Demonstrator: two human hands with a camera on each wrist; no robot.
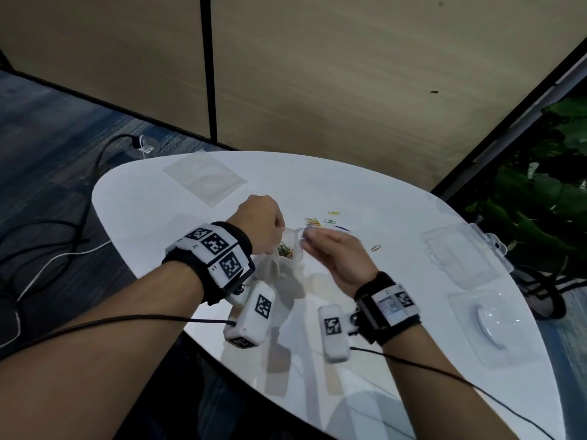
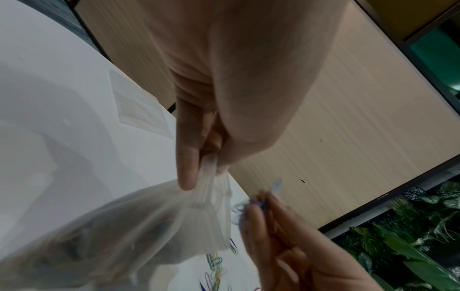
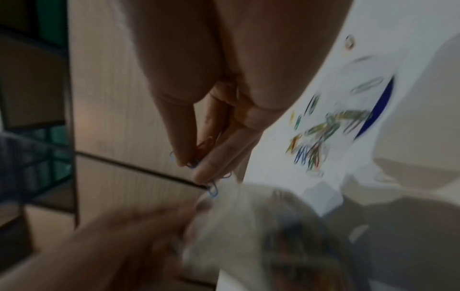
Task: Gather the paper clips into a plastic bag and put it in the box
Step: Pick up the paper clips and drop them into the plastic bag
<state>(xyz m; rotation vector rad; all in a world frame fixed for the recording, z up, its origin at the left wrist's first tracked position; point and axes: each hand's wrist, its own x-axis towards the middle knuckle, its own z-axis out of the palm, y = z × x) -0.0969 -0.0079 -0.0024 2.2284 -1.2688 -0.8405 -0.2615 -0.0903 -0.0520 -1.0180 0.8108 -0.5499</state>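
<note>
A: Head view: your left hand (image 1: 262, 225) pinches the rim of the plastic bag (image 1: 287, 265), which hangs down to the table (image 1: 397, 198) with clips already inside. Your right hand (image 1: 336, 254) pinches a few paper clips (image 1: 303, 238) at the bag's mouth. More loose clips (image 1: 317, 222) lie just beyond, and the clear box (image 1: 463, 252) sits open, well off to your right.

B: And the left wrist view?

A: Your thumb and finger (image 2: 186, 167) squeeze the rim nearly flat, so the opening is narrow. Clips could catch on the edge and scatter.

B: Right wrist view?

A: It's blurred, but your fingertips (image 3: 206, 171) hold blue and red clips (image 3: 202, 149), with one blue clip dangling below. That one could drop outside the bag.
</note>
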